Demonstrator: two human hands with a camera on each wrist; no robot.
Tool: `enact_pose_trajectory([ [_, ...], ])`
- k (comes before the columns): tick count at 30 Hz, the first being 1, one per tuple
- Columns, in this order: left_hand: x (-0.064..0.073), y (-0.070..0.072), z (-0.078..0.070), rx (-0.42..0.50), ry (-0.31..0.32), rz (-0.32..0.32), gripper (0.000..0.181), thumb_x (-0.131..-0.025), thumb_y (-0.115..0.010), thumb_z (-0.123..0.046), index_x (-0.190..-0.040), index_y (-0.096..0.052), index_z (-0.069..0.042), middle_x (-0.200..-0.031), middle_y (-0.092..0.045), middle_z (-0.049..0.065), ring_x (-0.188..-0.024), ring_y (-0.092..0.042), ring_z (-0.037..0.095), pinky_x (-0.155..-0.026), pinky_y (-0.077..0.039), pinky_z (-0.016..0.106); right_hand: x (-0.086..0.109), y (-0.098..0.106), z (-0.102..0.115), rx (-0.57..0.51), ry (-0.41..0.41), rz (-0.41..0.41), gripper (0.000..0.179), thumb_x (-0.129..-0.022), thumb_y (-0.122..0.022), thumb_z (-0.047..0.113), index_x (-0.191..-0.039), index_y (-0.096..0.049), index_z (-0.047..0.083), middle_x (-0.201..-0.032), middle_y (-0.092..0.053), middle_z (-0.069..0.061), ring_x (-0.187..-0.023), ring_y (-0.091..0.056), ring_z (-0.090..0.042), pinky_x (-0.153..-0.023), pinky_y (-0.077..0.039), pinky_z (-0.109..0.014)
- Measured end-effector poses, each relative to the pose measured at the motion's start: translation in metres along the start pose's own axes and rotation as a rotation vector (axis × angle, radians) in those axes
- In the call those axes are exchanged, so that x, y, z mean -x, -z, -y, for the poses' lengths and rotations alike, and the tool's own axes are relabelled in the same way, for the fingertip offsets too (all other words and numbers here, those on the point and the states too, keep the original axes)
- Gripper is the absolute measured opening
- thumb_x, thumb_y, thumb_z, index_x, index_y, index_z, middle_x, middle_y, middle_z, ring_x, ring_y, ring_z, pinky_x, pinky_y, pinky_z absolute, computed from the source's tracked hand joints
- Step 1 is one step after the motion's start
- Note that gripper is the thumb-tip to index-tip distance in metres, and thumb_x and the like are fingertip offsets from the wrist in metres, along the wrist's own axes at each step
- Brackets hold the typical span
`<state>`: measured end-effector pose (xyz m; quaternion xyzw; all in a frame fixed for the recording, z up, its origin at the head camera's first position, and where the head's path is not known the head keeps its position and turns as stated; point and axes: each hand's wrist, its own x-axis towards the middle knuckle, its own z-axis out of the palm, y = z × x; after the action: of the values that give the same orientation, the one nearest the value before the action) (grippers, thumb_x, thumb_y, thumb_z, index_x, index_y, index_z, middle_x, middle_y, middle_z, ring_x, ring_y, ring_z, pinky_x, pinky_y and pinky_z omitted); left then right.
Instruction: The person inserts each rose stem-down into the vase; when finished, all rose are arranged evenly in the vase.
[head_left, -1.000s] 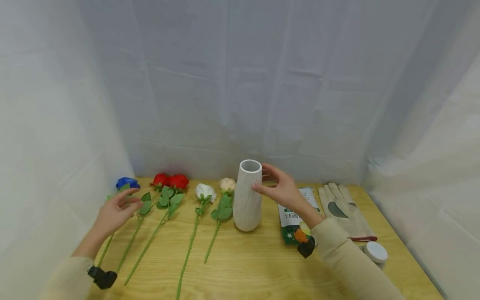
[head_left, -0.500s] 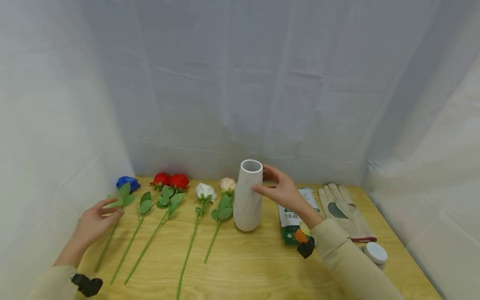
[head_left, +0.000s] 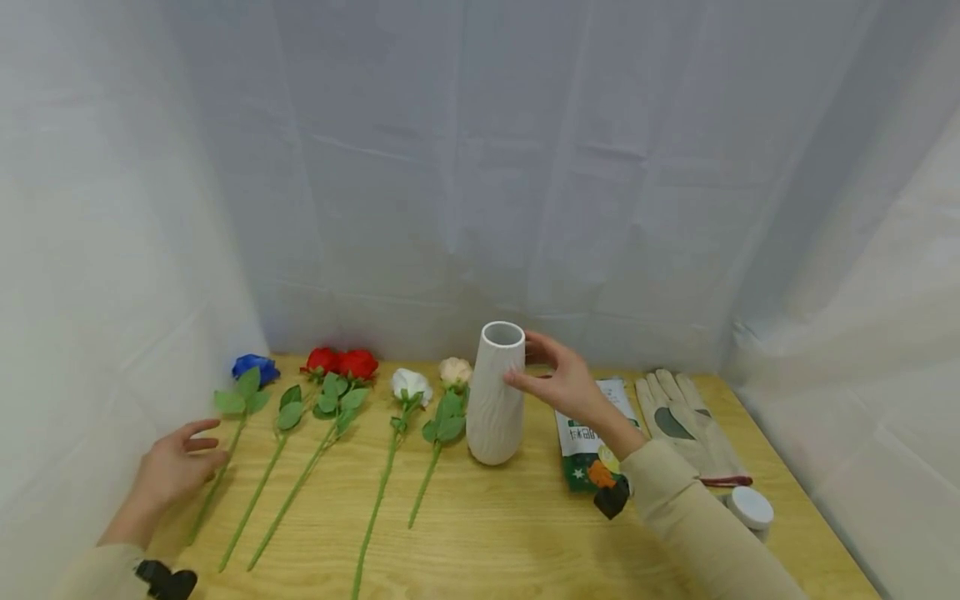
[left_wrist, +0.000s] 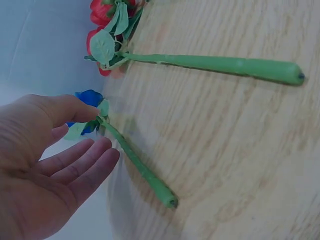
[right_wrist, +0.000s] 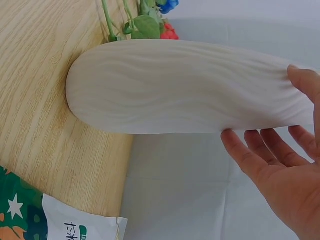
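A white ribbed vase [head_left: 495,408] stands upright on the wooden table. My right hand [head_left: 566,387] grips it near the rim, with the thumb on its front and curved fingers along its far side in the right wrist view. At the left, my left hand [head_left: 176,467] is beside the stem of a blue rose [head_left: 255,367] that lies on the table. Thumb and fingers are spread apart around that stem in the left wrist view, where the blue bloom [left_wrist: 90,97] is partly behind the thumb. Whether any finger touches the stem, I cannot tell.
Red roses [head_left: 341,362], a white rose [head_left: 411,383] and a cream rose [head_left: 455,372] lie left of the vase. To its right are a green and white packet [head_left: 581,454], beige gloves [head_left: 686,421] and a white-lidded jar [head_left: 751,505]. Pale sheeting [head_left: 487,167] surrounds the table.
My left hand has moved left and toward me, from over the leaves down to the blue rose's stem. The right hand keeps its grip on the vase, which has not moved.
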<state>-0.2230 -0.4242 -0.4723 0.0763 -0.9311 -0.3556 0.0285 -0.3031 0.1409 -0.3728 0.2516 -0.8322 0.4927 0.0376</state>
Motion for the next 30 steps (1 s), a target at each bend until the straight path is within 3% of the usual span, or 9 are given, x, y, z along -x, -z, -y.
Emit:
enact_pose_trajectory([
  [4, 0.0, -0.001, 0.005, -0.028, -0.004, 0.001, 0.073, -0.099, -0.072, -0.025, -0.153, -0.039, 0.012, -0.137, -0.058, 0.042, -0.108, -0.072, 0.049, -0.07, -0.06, 0.031, 0.0, 0.0, 0.001, -0.005, 0.004, -0.002, 0.074, -0.094, -0.082, 0.03, -0.158, -0.048, 0.017, -0.145, -0.064, -0.012, -0.128, -0.065, -0.032, -0.105, -0.056, -0.057],
  [9, -0.001, -0.004, 0.009, -0.043, 0.017, 0.012, 0.08, -0.093, -0.077, -0.023, -0.154, -0.039, 0.011, -0.135, -0.06, 0.041, -0.114, -0.067, 0.054, -0.088, -0.06, 0.056, 0.0, 0.0, 0.002, -0.011, 0.004, -0.003, 0.073, -0.095, -0.082, 0.028, -0.158, -0.048, 0.016, -0.145, -0.064, -0.012, -0.128, -0.065, -0.033, -0.107, -0.054, -0.06],
  [11, -0.002, -0.007, 0.011, -0.051, 0.013, 0.009, 0.081, -0.09, -0.079, -0.019, -0.153, -0.039, 0.012, -0.134, -0.061, 0.041, -0.112, -0.068, 0.053, -0.091, -0.058, 0.06, 0.0, 0.0, 0.002, -0.013, 0.006, -0.004, 0.072, -0.095, -0.081, 0.027, -0.158, -0.048, 0.016, -0.145, -0.064, -0.013, -0.128, -0.065, -0.033, -0.107, -0.052, -0.061],
  [13, -0.003, -0.009, 0.012, -0.06, 0.004, 0.003, 0.081, -0.087, -0.079, -0.016, -0.152, -0.039, 0.013, -0.131, -0.062, 0.041, -0.109, -0.07, 0.05, -0.088, -0.059, 0.057, 0.0, 0.0, 0.002, -0.013, 0.007, -0.003, 0.073, -0.095, -0.082, 0.027, -0.158, -0.048, 0.015, -0.145, -0.064, -0.013, -0.128, -0.065, -0.033, -0.108, -0.052, -0.061],
  [18, -0.005, -0.012, 0.014, -0.076, -0.024, -0.016, 0.08, -0.084, -0.08, -0.012, -0.149, -0.042, 0.014, -0.125, -0.065, 0.04, -0.104, -0.072, 0.048, -0.074, -0.057, 0.033, 0.0, -0.001, 0.003, -0.006, -0.003, -0.001, 0.074, -0.094, -0.082, 0.027, -0.158, -0.047, 0.014, -0.145, -0.064, -0.013, -0.129, -0.065, -0.034, -0.109, -0.051, -0.062],
  [20, -0.005, -0.011, 0.013, -0.082, -0.028, -0.012, 0.08, -0.085, -0.08, -0.013, -0.149, -0.041, 0.014, -0.123, -0.066, 0.039, -0.104, -0.071, 0.05, -0.074, -0.058, 0.034, -0.001, -0.001, 0.004, -0.001, -0.007, -0.002, 0.075, -0.094, -0.082, 0.028, -0.158, -0.047, 0.013, -0.145, -0.064, -0.013, -0.129, -0.065, -0.034, -0.109, -0.051, -0.061],
  [22, -0.006, -0.01, 0.011, -0.09, -0.032, -0.005, 0.079, -0.086, -0.08, -0.014, -0.15, -0.041, 0.014, -0.122, -0.068, 0.037, -0.105, -0.07, 0.051, -0.08, -0.059, 0.044, -0.001, -0.001, 0.004, -0.002, -0.004, -0.003, 0.075, -0.094, -0.082, 0.027, -0.158, -0.047, 0.012, -0.145, -0.064, -0.013, -0.129, -0.065, -0.033, -0.108, -0.052, -0.061],
  [25, -0.007, -0.007, 0.01, -0.082, -0.035, 0.013, 0.078, -0.088, -0.078, -0.014, -0.15, -0.039, 0.014, -0.118, -0.072, 0.033, -0.106, -0.069, 0.051, -0.091, -0.053, 0.06, 0.0, 0.0, 0.004, -0.009, 0.003, -0.004, 0.074, -0.094, -0.082, 0.027, -0.158, -0.048, 0.013, -0.144, -0.065, -0.013, -0.128, -0.065, -0.033, -0.107, -0.053, -0.059],
  [30, -0.01, -0.003, 0.009, -0.07, 0.003, 0.038, 0.077, -0.091, -0.074, -0.014, -0.151, -0.037, 0.015, -0.112, -0.077, 0.026, -0.099, -0.073, 0.041, -0.087, -0.056, 0.05, 0.001, 0.0, 0.003, -0.015, 0.01, -0.005, 0.072, -0.095, -0.082, 0.027, -0.157, -0.049, 0.014, -0.143, -0.065, -0.013, -0.128, -0.065, -0.033, -0.106, -0.055, -0.057],
])
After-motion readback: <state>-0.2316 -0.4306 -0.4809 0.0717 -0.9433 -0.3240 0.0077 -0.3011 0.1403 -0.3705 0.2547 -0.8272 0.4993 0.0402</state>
